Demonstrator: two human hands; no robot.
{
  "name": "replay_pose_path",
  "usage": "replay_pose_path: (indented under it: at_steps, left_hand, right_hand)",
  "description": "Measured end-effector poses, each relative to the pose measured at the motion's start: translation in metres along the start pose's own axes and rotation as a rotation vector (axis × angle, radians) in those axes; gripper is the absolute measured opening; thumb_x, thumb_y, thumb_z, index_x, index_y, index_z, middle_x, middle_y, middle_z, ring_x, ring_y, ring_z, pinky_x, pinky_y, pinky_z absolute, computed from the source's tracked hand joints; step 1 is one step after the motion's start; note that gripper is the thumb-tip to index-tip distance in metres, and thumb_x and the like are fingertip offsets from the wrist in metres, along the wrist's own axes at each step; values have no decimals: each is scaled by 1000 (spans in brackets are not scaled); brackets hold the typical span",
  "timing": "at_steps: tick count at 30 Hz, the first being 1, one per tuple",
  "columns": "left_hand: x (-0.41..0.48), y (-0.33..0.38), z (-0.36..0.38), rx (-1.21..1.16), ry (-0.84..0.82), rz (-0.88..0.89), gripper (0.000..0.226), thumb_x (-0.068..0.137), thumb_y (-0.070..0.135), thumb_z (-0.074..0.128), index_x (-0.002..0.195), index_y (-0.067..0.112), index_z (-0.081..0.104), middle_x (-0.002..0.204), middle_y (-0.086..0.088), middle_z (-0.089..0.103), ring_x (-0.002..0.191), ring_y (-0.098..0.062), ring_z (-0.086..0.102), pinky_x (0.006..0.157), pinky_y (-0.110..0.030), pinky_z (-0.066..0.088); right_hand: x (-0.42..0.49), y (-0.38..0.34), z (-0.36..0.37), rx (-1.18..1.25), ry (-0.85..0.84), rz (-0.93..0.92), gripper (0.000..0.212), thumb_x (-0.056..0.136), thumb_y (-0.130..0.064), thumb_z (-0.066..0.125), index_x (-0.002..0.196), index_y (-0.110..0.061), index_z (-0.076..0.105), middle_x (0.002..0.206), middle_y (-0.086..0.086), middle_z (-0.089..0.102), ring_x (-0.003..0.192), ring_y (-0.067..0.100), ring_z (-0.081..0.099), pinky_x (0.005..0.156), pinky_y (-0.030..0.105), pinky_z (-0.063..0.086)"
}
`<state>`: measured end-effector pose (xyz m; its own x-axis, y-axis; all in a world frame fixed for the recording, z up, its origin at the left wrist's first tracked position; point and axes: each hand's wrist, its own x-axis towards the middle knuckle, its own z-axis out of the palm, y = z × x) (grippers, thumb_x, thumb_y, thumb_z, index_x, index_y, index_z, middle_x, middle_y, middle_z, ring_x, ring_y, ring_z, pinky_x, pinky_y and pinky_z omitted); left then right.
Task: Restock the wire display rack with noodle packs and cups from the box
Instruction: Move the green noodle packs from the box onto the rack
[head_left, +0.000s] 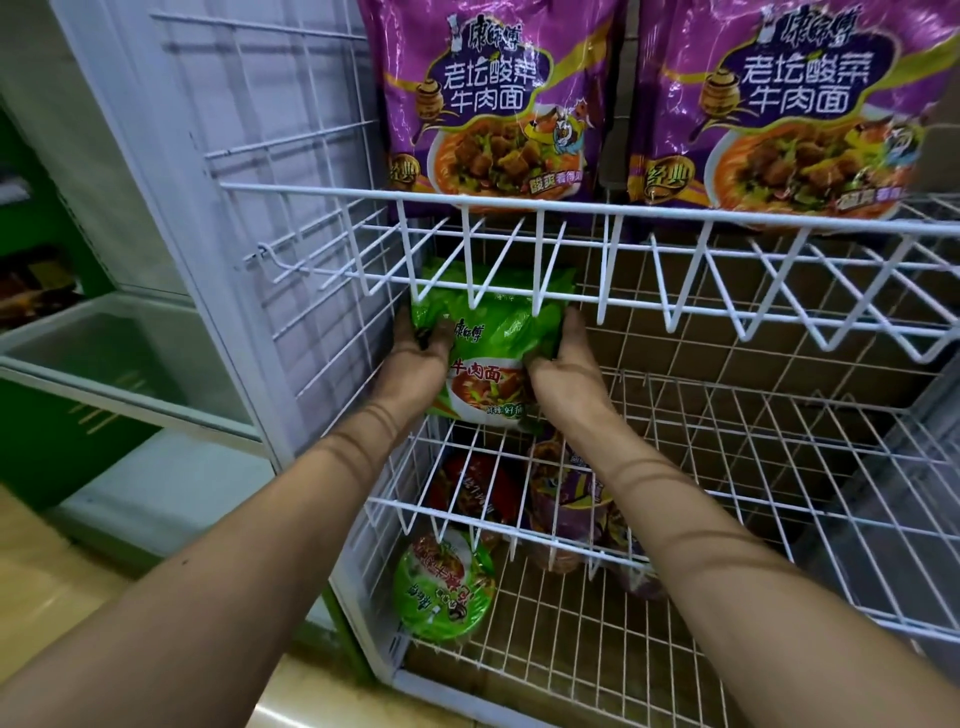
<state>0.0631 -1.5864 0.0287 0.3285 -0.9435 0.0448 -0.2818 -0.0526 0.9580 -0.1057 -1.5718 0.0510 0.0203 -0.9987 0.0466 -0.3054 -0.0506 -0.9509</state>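
A green noodle pack (491, 345) stands upright at the left end of the middle shelf of the white wire rack (727, 218). My left hand (415, 358) grips its left edge and my right hand (563, 358) grips its right edge. Two purple noodle packs (483, 104) (779, 109) stand side by side on the shelf above. On the bottom shelf lie a green noodle cup (444, 584) on its side, a red cup (470, 488) and purple cups (569, 512). The box is out of sight.
The middle shelf (753, 447) to the right of the green pack holds nothing. Brown cardboard backs the rack (701, 291). A glass-topped chest freezer (104, 353) stands to the left, with wooden flooring (47, 587) below.
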Motion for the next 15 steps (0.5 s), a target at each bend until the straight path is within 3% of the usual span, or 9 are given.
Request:
replay_pose_path:
  at_steps: [3,6,10,13,15]
  left_hand:
    - [-8,4,-1,16,-1,-2,81,78,60,51,152,35,30,138,-3,62,119,-30,63,106,-50,49]
    - [-16,7,-1,12,14,20,79,77,53,55,151,33,34,140,-2,60,120,-29,62,106,-50,49]
    - [-36,21,2,34,56,10,65,96,28,61,154,22,33,145,-4,55,126,-28,57,110,-44,46]
    - [-50,23,5,105,100,27,78,91,39,61,158,24,25,157,-7,42,141,-29,43,117,-47,37]
    - [-61,23,7,122,116,15,85,86,47,59,159,26,22,160,-9,35,145,-32,36,119,-48,32]
  right_hand:
    - [-7,1,-4,-9,-3,-53,71,100,-12,52,158,-36,17,162,-2,32,147,23,33,122,39,28]
    - [-13,3,-9,-25,-13,-25,73,100,-19,54,158,-37,14,161,3,35,143,27,40,118,46,35]
    - [-22,1,-24,-54,-7,6,79,100,-18,56,161,-26,6,163,7,30,145,30,37,116,33,30]
    - [-36,-2,-37,-62,4,-49,73,98,-11,59,158,-25,20,157,7,41,134,25,50,104,28,40]
    - [-45,-4,-42,-90,-2,-67,66,99,-10,58,155,-22,27,151,4,45,129,19,50,96,21,36]
